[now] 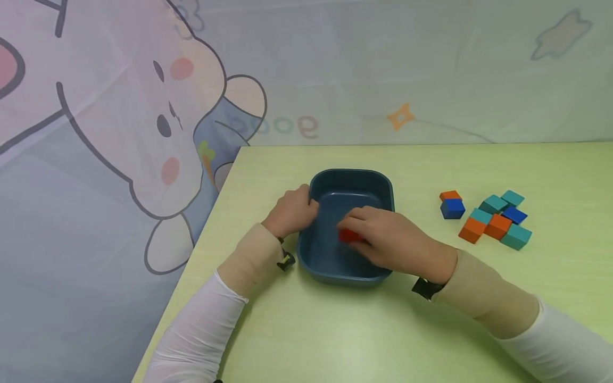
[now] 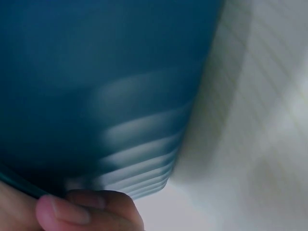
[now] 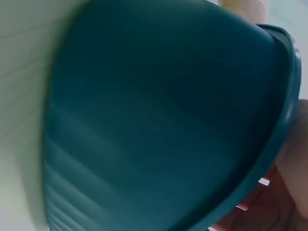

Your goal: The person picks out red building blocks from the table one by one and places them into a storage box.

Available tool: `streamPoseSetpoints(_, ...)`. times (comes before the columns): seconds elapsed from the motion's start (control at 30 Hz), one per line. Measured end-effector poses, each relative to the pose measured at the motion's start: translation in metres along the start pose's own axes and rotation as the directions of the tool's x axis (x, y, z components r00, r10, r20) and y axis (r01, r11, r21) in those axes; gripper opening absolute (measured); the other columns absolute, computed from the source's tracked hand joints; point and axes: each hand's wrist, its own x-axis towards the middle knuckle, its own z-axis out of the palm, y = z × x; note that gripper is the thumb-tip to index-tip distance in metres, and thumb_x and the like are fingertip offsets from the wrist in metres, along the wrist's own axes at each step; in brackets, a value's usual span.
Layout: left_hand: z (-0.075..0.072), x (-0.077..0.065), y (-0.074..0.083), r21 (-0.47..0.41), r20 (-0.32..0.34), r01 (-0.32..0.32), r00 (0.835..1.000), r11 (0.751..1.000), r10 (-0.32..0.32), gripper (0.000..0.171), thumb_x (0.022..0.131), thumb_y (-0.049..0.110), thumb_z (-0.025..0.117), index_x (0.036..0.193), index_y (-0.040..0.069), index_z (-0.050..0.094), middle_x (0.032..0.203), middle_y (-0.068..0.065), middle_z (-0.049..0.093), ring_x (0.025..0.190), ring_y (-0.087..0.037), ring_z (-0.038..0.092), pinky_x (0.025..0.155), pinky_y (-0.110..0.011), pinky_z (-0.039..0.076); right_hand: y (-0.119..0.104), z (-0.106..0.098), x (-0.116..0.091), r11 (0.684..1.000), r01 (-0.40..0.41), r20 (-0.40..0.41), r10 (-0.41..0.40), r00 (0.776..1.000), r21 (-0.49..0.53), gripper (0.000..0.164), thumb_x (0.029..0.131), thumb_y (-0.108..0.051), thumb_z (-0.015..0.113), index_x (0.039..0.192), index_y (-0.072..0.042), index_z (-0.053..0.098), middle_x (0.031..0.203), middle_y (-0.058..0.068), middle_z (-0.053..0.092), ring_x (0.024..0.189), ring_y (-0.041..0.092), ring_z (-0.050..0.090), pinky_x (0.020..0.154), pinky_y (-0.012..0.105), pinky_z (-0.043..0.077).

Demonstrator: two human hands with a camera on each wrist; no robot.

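A dark teal, rounded rectangular bin stands on the table. My left hand grips its left rim; in the left wrist view the thumb and curled fingers hold the edge of the bin wall. Over the bin's inside, my right hand pinches a red block between thumb and fingers. Whether that block touches the bin floor I cannot tell. From the right wrist, the bin's outer wall fills most of the view and hides the block, with part of the right hand behind the rim.
Right of the bin, a blue block sits against an orange block. Farther right lies a cluster of several teal, orange and blue blocks, among them a teal block. A printed cloth hangs behind the pale table.
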Motion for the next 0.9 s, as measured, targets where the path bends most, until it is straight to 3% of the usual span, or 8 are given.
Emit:
streamPoseSetpoints(0.37,0.003,0.003,-0.001,-0.011,0.000,0.001,1.000,1.000,-0.001,0.022,0.098,0.023,0.041,0.107,0.006,0.052,0.079,-0.009,0.054,0.062,-0.023,0.057,0.050,-0.029,0.042,0.002,-0.004,-0.003,0.999,-0.032,0.002,0.032,0.999,-0.022,0.025,0.080,-0.018,0.079,0.103,-0.011,0.072,0.094,0.002,0.071,0.081,0.015,0.066,0.068,0.030,0.056)
streamPoseSetpoints(0.67,0.005,0.004,0.003,0.009,-0.013,0.001,1.000,1.000,-0.001,0.021,0.097,0.024,0.043,0.104,0.008,0.054,0.080,-0.010,0.058,0.063,-0.024,0.058,0.050,-0.030,0.042,0.013,-0.017,-0.011,0.993,-0.118,0.021,0.118,0.993,-0.024,0.025,0.081,-0.020,0.079,0.104,-0.012,0.072,0.096,0.002,0.071,0.081,0.016,0.064,0.064,0.031,0.055)
streamPoseSetpoints(0.8,0.002,0.002,0.001,0.007,-0.006,0.001,1.000,1.000,-0.001,0.021,0.097,0.029,0.044,0.097,0.010,0.053,0.077,-0.008,0.059,0.058,-0.023,0.058,0.046,-0.029,0.042,0.020,-0.027,-0.012,0.989,-0.140,-0.016,0.140,0.990,-0.055,0.026,0.082,-0.019,0.077,0.106,-0.011,0.070,0.097,0.004,0.071,0.075,0.016,0.063,0.060,0.031,0.053)
streamPoseSetpoints(0.9,-0.007,-0.003,-0.002,-0.008,0.018,-0.005,1.000,1.000,0.005,0.034,0.099,0.043,0.044,0.100,0.011,0.053,0.074,-0.008,0.063,0.054,-0.024,0.063,0.045,-0.029,0.044,0.025,-0.039,-0.013,0.983,-0.163,-0.074,0.157,0.985,-0.087,0.029,0.083,-0.021,0.077,0.109,-0.011,0.069,0.100,0.005,0.071,0.076,0.017,0.065,0.060,0.032,0.052)
